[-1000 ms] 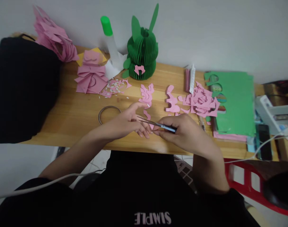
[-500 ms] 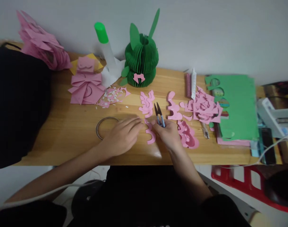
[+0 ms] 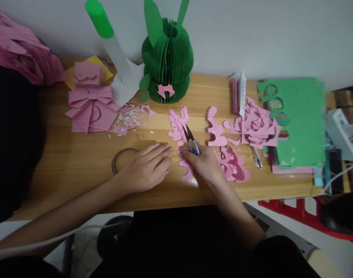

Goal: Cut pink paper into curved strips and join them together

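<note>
My left hand (image 3: 144, 168) lies flat on the wooden table (image 3: 78, 166) with fingers stretched out, beside a metal ring (image 3: 118, 158). My right hand (image 3: 204, 164) grips small blue-handled snips (image 3: 190, 139), blades pointing away and slightly apart. Between my hands lies a wavy pink paper cut-out (image 3: 185, 166), with the right fingertips touching it. A stack of similar pink shapes (image 3: 233, 164) sits just right of that hand. More pink cut-outs (image 3: 178, 122) lie beyond the snips.
A green honeycomb paper figure (image 3: 167, 63) with a pink bow stands at the back. Left of it are a green-capped glue bottle (image 3: 107, 36) and folded pink paper (image 3: 89, 106). Pink scraps (image 3: 256, 123), green sheets (image 3: 298, 119) and a phone (image 3: 334, 170) lie right.
The camera has moved closer and lower over the table. Both hands came down from mid-air cutting to rest on the table; the pink cut-out now lies between them.
</note>
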Demonstrator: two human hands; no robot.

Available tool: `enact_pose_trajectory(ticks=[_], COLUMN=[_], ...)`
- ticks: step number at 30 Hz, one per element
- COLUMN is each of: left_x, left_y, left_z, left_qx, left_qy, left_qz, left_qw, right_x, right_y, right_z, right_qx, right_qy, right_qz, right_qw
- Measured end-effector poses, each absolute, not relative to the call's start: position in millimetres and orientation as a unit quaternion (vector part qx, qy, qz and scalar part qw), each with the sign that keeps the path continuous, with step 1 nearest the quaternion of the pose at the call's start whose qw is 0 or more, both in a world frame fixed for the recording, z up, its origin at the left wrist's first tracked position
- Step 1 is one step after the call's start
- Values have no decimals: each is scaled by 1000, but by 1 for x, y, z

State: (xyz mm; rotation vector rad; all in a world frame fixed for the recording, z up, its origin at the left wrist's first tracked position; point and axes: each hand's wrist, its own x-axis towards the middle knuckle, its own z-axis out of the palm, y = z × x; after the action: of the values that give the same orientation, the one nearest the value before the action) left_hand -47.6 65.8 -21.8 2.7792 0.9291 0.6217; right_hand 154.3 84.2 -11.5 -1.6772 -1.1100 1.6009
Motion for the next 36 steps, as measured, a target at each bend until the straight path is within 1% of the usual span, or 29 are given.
enact_pose_trajectory(ticks=[3, 9, 15, 20, 25, 28, 32, 36], left_x=[-49, -47, -43, -41, -40, -40, -40, -38], left_y=[66, 65, 64, 64, 63, 63, 64, 64], left_z=[-23, -21, -23, -24, -22, -22, -22, -18], left_qx=[927, 922, 934, 940, 941, 943, 940, 929], left_qy=[304, 295, 290, 287, 292, 290, 293, 301], left_qz=[199, 172, 131, 126, 109, 109, 120, 143], left_qw=[93, 181, 163, 138, 132, 120, 131, 163], right_x=[155, 155, 154, 153, 154, 151, 145, 144], right_y=[84, 82, 81, 80, 79, 80, 81, 82], right_z=[-12, -14, -13, -13, -14, -13, -11, -14], right_qx=[-623, -637, -651, -646, -665, -667, -694, -705], right_qy=[-432, -432, -437, -441, -448, -458, -489, -516], right_qz=[587, 578, 565, 560, 520, 513, 463, 415], right_qw=[284, 272, 256, 272, 294, 286, 257, 254])
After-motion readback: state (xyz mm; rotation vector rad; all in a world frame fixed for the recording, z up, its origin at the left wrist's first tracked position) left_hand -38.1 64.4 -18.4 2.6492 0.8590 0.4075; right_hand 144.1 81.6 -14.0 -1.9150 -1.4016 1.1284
